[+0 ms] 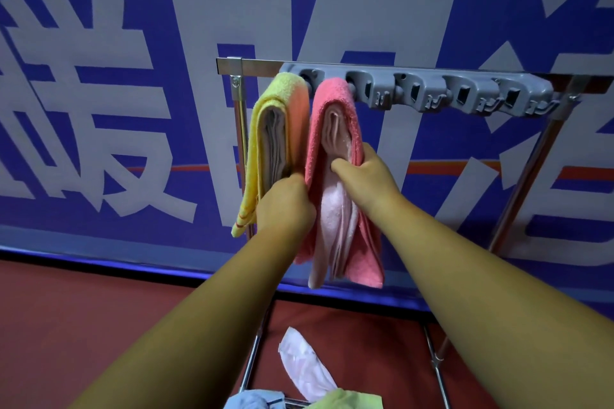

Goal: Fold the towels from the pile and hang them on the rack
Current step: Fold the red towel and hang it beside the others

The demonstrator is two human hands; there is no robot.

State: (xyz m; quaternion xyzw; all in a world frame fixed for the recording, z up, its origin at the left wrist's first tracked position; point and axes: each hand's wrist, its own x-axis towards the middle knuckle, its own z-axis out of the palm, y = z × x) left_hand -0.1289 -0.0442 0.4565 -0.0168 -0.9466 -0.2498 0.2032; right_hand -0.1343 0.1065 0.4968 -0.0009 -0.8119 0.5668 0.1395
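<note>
Settling the pink towel (335, 129) on the rack (465, 90) beside the yellow towel (265, 129): my right hand (365, 173) pinches its right fold and my left hand (285, 206) curls round its left edge. Two are hung, I judge; more wait in the pile (305, 372) below.

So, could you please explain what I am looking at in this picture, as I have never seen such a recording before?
There is no machine here. A person wears a camera on the head, so the one picture looks forward and down along their bare arms. The left hand and the right hand both grip a folded pink towel, which is draped over a grey hook bar on a metal rack. A yellow towel hangs beside it. At the bottom edge lie more towels, not yet hung.
</note>
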